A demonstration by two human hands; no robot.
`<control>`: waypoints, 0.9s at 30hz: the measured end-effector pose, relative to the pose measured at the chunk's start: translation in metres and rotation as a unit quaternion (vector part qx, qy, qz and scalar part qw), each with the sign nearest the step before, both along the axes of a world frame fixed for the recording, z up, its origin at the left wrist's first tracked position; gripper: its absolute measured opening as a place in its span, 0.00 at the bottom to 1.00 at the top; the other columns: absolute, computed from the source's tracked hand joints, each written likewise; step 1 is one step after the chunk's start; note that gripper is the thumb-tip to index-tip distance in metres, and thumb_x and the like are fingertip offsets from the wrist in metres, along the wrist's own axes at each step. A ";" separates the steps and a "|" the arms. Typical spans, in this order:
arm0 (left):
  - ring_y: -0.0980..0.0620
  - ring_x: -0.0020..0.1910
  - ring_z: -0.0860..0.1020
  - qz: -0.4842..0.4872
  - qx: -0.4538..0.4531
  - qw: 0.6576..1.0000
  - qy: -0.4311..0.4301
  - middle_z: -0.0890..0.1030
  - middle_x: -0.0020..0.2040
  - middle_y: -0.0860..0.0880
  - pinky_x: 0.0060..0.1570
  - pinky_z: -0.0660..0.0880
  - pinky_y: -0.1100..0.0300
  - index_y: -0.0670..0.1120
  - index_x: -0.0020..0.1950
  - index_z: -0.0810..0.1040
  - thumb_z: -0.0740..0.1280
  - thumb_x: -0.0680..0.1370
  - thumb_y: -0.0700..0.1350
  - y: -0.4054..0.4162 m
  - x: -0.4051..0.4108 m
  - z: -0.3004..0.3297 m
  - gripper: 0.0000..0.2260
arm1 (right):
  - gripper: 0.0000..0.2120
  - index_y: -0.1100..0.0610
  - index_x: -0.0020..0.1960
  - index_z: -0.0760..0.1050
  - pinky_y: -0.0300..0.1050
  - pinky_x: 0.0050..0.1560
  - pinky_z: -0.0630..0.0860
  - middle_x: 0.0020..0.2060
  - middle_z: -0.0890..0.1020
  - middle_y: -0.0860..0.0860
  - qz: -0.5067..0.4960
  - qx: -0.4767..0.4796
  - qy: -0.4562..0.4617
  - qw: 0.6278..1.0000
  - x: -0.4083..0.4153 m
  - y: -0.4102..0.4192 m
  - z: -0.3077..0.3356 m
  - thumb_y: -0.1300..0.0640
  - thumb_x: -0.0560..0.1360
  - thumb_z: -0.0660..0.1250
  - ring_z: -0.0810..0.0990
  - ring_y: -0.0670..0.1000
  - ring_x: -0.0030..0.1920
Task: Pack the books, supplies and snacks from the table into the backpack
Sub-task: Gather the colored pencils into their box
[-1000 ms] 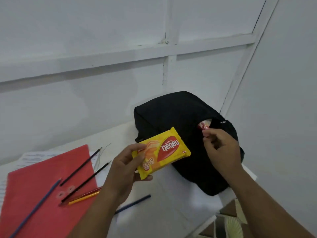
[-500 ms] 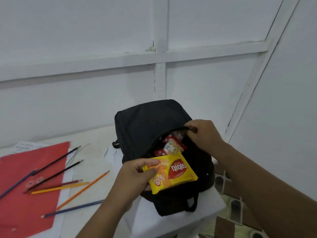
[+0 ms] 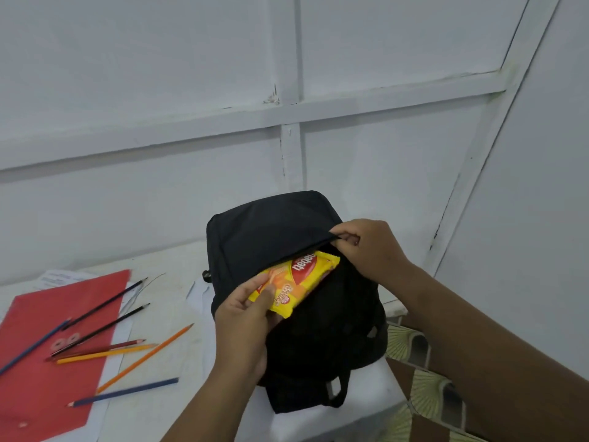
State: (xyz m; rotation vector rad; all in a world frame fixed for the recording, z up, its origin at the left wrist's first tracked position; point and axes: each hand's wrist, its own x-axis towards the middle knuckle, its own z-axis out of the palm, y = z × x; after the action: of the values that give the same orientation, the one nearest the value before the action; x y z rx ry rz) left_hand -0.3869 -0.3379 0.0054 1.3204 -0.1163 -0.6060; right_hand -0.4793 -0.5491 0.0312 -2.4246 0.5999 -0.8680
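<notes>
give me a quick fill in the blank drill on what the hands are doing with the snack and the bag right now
1. The left hand slides a ____ snack packet into the backpack.
2. The right hand pinches the backpack's ____ edge to hold the opening wide.
3. The loose pencils lie partly on a ____ folder on the table.

Missing words: yellow; top; red
</notes>
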 end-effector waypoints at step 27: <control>0.57 0.46 0.76 0.020 0.250 0.748 -0.615 0.82 0.47 0.56 0.49 0.73 0.63 0.50 0.56 0.82 0.78 0.71 0.46 -0.009 0.037 0.023 0.15 | 0.19 0.49 0.45 0.78 0.40 0.45 0.63 0.41 0.77 0.43 -0.014 -0.100 0.103 0.990 0.037 0.012 -0.039 0.36 0.65 0.76 0.71 0.45 0.42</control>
State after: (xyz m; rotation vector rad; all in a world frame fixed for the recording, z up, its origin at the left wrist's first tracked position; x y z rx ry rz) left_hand -0.3494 -0.3471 0.0285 2.0648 -1.0653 0.4222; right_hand -0.4426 -0.5367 -0.0081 -2.7166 0.6500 -0.7232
